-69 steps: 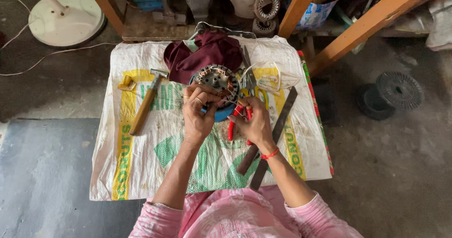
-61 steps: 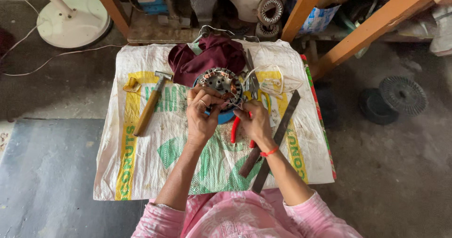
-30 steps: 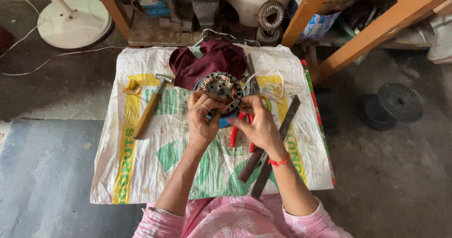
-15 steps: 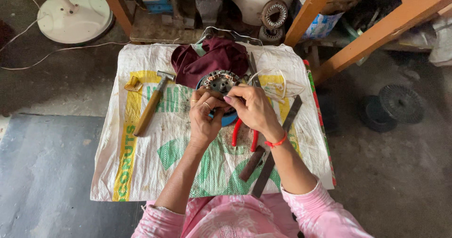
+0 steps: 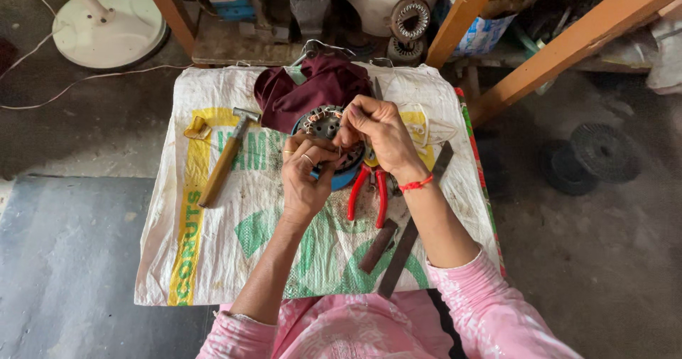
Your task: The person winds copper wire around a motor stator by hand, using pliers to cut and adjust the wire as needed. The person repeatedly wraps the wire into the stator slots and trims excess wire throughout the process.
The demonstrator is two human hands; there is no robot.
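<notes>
A round metal motor stator point(image 5: 323, 124) with copper windings sits on a blue base in the middle of a white woven sack point(image 5: 234, 252). My left hand point(image 5: 307, 178) grips its near edge. My right hand point(image 5: 376, 128) pinches a thin wire over the stator's right side. Red-handled pliers point(image 5: 368, 194) lie on the sack just below my right hand, with nobody holding them.
A wooden-handled hammer point(image 5: 222, 163) lies left of the stator. A maroon cloth point(image 5: 312, 85) is bunched behind it. Two flat metal files point(image 5: 405, 242) lie at the right. A white fan base point(image 5: 110, 25), orange wooden beams point(image 5: 561, 46) and another stator point(image 5: 410, 19) stand beyond the sack.
My right hand has let go of the red pliers, which now lie on the sack, and has moved up onto the stator's wire. My left hand stays on the stator.
</notes>
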